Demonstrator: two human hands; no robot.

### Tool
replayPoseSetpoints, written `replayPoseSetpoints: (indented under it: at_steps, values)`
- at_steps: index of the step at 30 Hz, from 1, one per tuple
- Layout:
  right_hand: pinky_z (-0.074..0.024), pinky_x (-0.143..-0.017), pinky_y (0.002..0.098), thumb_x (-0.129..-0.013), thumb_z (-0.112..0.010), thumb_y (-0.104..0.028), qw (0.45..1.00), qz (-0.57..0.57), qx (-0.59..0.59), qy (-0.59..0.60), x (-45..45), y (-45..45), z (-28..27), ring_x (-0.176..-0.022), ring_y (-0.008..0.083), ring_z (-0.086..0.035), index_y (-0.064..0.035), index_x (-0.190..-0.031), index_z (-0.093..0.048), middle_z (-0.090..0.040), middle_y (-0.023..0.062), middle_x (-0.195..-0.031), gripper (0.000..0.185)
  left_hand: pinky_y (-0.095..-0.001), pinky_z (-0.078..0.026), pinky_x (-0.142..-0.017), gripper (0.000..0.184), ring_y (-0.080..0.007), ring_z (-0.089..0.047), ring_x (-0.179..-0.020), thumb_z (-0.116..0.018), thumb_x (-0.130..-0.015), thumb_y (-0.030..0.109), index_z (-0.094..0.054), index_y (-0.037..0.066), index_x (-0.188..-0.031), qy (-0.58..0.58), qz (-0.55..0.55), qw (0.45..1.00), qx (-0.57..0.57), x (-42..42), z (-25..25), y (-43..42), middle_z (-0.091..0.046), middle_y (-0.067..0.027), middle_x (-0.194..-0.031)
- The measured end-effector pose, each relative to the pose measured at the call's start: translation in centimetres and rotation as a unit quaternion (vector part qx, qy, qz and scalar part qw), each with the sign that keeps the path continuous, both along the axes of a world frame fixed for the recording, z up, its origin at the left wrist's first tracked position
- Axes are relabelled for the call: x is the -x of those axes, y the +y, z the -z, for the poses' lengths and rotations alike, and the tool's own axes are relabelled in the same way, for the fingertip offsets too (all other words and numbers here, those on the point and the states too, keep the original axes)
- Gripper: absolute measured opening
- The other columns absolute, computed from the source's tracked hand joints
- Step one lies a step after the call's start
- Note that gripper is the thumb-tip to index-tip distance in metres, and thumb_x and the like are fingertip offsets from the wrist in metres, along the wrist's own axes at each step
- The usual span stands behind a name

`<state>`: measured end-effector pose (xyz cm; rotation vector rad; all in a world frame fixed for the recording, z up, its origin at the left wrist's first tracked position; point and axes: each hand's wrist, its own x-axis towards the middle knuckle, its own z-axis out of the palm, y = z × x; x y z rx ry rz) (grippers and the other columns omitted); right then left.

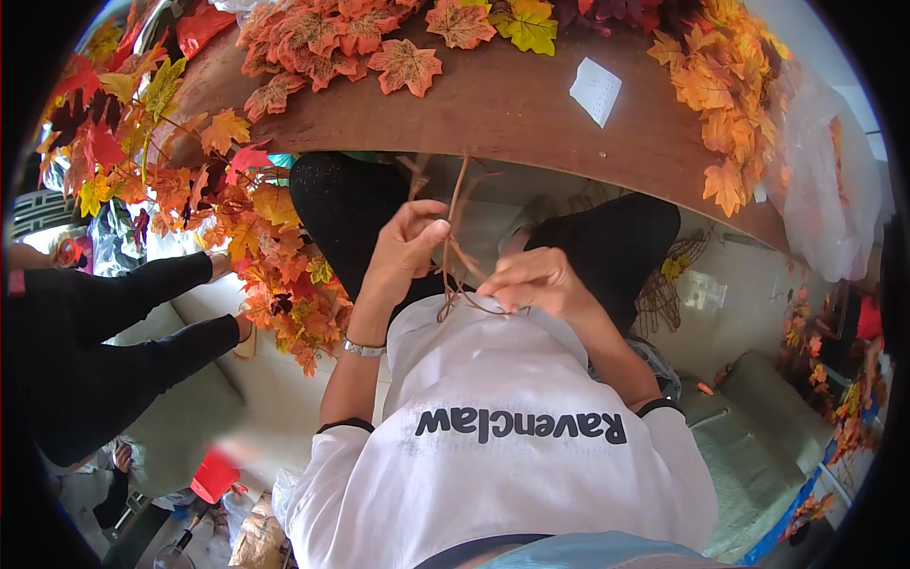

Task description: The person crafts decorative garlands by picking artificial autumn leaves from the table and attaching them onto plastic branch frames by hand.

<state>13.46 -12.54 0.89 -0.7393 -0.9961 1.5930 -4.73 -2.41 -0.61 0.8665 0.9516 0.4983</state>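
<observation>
A thin brown branched stem (459, 194) is held over my lap, in front of the white shirt (502, 379). My left hand (414, 242) pinches its middle between thumb and fingers. Closer to my body, my right hand (536, 283) has its fingers pressed together on a curved lower twig of the same stem. The stem's upper tips reach the near edge of the brown table (531, 104). No leaves show on the stem.
Orange-red leaves (322, 38), a yellow leaf (526, 26) and a white paper (596, 91) lie on the table. Leaf garlands (725, 104) hang at both sides. Another person's legs (142, 294) are at the left. A green seat (749, 446) stands at the lower right.
</observation>
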Motion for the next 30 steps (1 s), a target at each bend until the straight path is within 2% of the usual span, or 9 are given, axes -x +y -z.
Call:
replayPoseSetpoints:
  at_steps: [5,7,10,16,17,20,24,25,30]
  values:
    - [-0.0419,-0.053,0.0240,-0.078,-0.061,-0.003,0.968,-0.009,-0.076,-0.241,1.0,0.2,0.8,-0.059,0.0125,-0.055,-0.0024,-0.092,-0.067,-0.061,0.0068,-0.072,0.015,-0.0158,-0.021,-0.038,0.017,0.0000,-0.032,-0.044,-0.057,-0.086,0.016,-0.061,0.000,-0.085,-0.165,0.057,0.984,0.031,1.0,-1.3,0.9,-0.053,0.0020,-0.063]
    - [-0.0443,-0.058,0.0264,-0.078,-0.062,-0.005,0.947,-0.023,-0.034,-0.318,0.9,0.1,0.6,-0.062,0.0147,-0.058,-0.0028,-0.089,-0.067,-0.063,0.0075,-0.074,0.013,-0.0153,-0.021,-0.038,0.019,0.0002,-0.032,-0.043,-0.054,-0.087,0.018,-0.061,0.000,-0.088,-0.145,0.068,0.986,-0.035,2.1,-1.3,1.1,-0.052,0.0019,-0.060]
    - [-0.0465,-0.068,0.0285,-0.074,-0.067,-0.013,0.947,-0.073,-0.018,-0.312,0.3,0.2,1.5,-0.071,0.0154,-0.060,-0.0033,-0.093,-0.066,-0.064,0.0075,-0.079,0.021,-0.0156,-0.023,-0.039,0.026,0.0002,-0.035,-0.045,-0.047,-0.092,0.021,-0.060,-0.002,-0.095,-0.118,0.047,0.987,-0.099,3.0,-1.4,1.1,-0.051,0.0013,-0.058]
    - [-0.0454,-0.083,0.0307,-0.065,-0.077,-0.022,0.994,-0.084,0.014,-0.075,1.5,2.3,-0.3,-0.086,0.0176,-0.060,-0.0014,-0.120,-0.048,-0.061,0.0116,-0.096,0.066,-0.0149,-0.028,-0.041,0.037,-0.0005,-0.039,-0.045,-0.035,-0.096,0.023,-0.059,-0.004,-0.098,-0.001,0.041,0.979,-0.202,1.1,-3.3,-0.4,-0.054,-0.0005,-0.062]
    - [-0.0473,-0.082,0.0329,-0.060,-0.080,-0.026,0.993,-0.105,0.038,-0.030,1.7,2.5,-0.3,-0.086,0.0200,-0.061,0.0060,-0.120,-0.044,-0.060,0.0146,-0.096,0.077,-0.0162,-0.034,-0.045,0.035,-0.0011,-0.044,-0.050,-0.037,-0.095,0.023,-0.059,-0.003,-0.102,0.012,0.044,0.969,-0.241,0.9,-3.1,-0.6,-0.058,-0.0018,-0.067]
    - [-0.0489,-0.078,0.0320,-0.061,-0.079,-0.026,0.956,-0.233,0.099,0.145,1.1,3.3,-0.1,-0.085,0.0201,-0.061,0.0069,-0.122,-0.042,-0.060,0.0146,-0.096,0.078,-0.0170,-0.038,-0.049,0.031,-0.0015,-0.046,-0.054,-0.042,-0.094,0.022,-0.059,0.000,-0.107,0.096,0.108,0.944,-0.298,1.3,-4.0,-0.6,-0.060,-0.0025,-0.071]
    - [-0.0459,-0.056,0.0204,-0.075,-0.069,-0.016,0.975,-0.126,0.182,0.029,2.5,3.8,-0.2,-0.065,0.0109,-0.058,0.0042,-0.096,-0.060,-0.061,0.0079,-0.076,0.030,-0.0164,-0.037,-0.049,0.032,-0.0010,-0.044,-0.054,-0.044,-0.093,0.023,-0.057,0.000,-0.112,0.057,0.123,0.908,-0.397,0.6,-3.4,-0.9,-0.057,-0.0012,-0.066]
    - [-0.0403,-0.047,0.0184,-0.079,-0.063,-0.011,0.983,-0.065,0.170,0.023,2.9,3.6,-0.9,-0.057,0.0078,-0.054,0.0031,-0.080,-0.062,-0.058,0.0048,-0.066,0.014,-0.0154,-0.035,-0.047,0.035,-0.0010,-0.045,-0.053,-0.044,-0.093,0.025,-0.054,0.001,-0.116,0.041,0.122,0.951,-0.283,0.8,-3.8,-1.0,-0.057,-0.0019,-0.064]
    - [-0.0383,-0.045,0.0178,-0.080,-0.059,-0.011,0.984,0.043,0.175,0.011,2.4,3.7,0.5,-0.053,0.0061,-0.050,0.0003,-0.078,-0.058,-0.056,0.0032,-0.065,0.011,-0.0152,-0.035,-0.047,0.035,-0.0017,-0.046,-0.051,-0.042,-0.094,0.025,-0.051,0.003,-0.120,0.060,0.113,0.969,-0.213,1.3,-4.6,-0.8,-0.056,-0.0013,-0.061]
